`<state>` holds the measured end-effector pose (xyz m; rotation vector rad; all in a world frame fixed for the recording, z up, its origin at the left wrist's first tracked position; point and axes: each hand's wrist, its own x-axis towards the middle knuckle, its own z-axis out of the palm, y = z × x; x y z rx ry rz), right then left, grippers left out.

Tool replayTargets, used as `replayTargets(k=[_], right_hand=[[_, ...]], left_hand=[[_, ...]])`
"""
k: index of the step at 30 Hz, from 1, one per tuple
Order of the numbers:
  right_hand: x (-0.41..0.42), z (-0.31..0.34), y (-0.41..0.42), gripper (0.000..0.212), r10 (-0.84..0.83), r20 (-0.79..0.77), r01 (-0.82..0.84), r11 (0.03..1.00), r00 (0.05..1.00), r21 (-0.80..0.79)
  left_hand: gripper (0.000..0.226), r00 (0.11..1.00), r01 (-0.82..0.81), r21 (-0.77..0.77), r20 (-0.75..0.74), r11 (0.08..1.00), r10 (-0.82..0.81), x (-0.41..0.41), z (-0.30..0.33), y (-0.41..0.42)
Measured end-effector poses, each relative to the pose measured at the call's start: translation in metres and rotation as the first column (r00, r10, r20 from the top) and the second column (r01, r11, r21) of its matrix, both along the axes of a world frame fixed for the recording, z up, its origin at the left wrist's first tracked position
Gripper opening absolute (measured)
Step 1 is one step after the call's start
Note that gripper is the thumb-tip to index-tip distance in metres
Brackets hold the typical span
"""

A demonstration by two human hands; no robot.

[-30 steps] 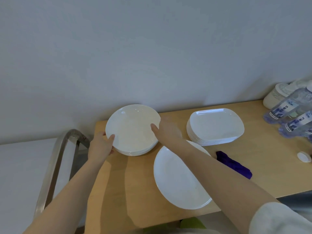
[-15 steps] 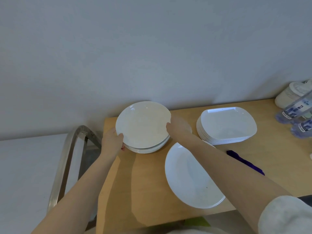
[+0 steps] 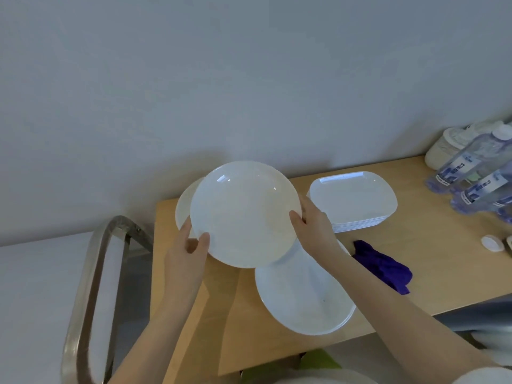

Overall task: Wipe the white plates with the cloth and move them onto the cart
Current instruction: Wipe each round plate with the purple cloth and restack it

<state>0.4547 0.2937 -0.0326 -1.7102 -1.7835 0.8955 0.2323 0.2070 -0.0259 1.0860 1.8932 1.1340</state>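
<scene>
Both hands hold a round white plate (image 3: 243, 214) lifted above the wooden table (image 3: 432, 261). My left hand (image 3: 187, 252) grips its near-left rim, thumb on top. My right hand (image 3: 313, 228) grips its right rim. Behind the lifted plate, the edge of a stack of round plates (image 3: 183, 209) shows at the table's back left corner. A larger round plate stack (image 3: 304, 297) lies near the front edge. A stack of squarish white plates (image 3: 354, 200) sits at the back. The purple cloth (image 3: 382, 266) lies crumpled on the table, right of my right arm.
The metal cart handle (image 3: 88, 289) stands left of the table. Several water bottles (image 3: 476, 173) and a white container (image 3: 446, 148) crowd the table's right end. A small white cap (image 3: 492, 243) lies near the right edge.
Both hands have lifted the top round plate off the back-left stack and brought it up and toward me. The view has shifted a little.
</scene>
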Motion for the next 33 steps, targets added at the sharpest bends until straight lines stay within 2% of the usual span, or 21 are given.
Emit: replayTargets(k=[5, 9, 13, 22, 30, 33], right_hand=[[0.049, -0.002, -0.041, 0.031, -0.076, 0.013, 0.076, 0.997, 0.997, -0.031], [0.083, -0.011, -0.073, 0.021, -0.125, 0.044, 0.127, 0.990, 0.991, -0.057], [0.100, -0.025, -0.094, 0.038, -0.130, 0.107, 0.142, 0.983, 0.986, -0.119], [0.096, -0.036, -0.107, 0.047, -0.122, 0.259, 0.184, 0.955, 0.958, -0.232], [0.089, -0.039, -0.108, 0.054, -0.120, 0.539, 0.252, 0.951, 0.834, -0.177], [0.090, -0.038, -0.106, 0.051, -0.040, 0.630, 0.203, 0.961, 0.776, -0.189]], left_hand=[[0.044, 0.996, 0.071, 0.001, 0.058, 0.997, -0.071, 0.038, -0.002, -0.025], [0.051, 0.986, 0.113, -0.029, 0.123, 0.993, -0.108, 0.063, -0.017, -0.044], [0.052, 0.981, 0.136, -0.091, 0.151, 0.987, -0.121, 0.079, -0.030, -0.053], [0.041, 0.981, 0.170, -0.175, 0.124, 0.970, -0.149, 0.087, -0.044, -0.050], [0.040, 0.980, 0.182, -0.199, 0.122, 0.963, -0.160, 0.091, -0.048, -0.048], [0.041, 0.979, 0.183, -0.186, 0.121, 0.965, -0.162, 0.091, -0.050, -0.047]])
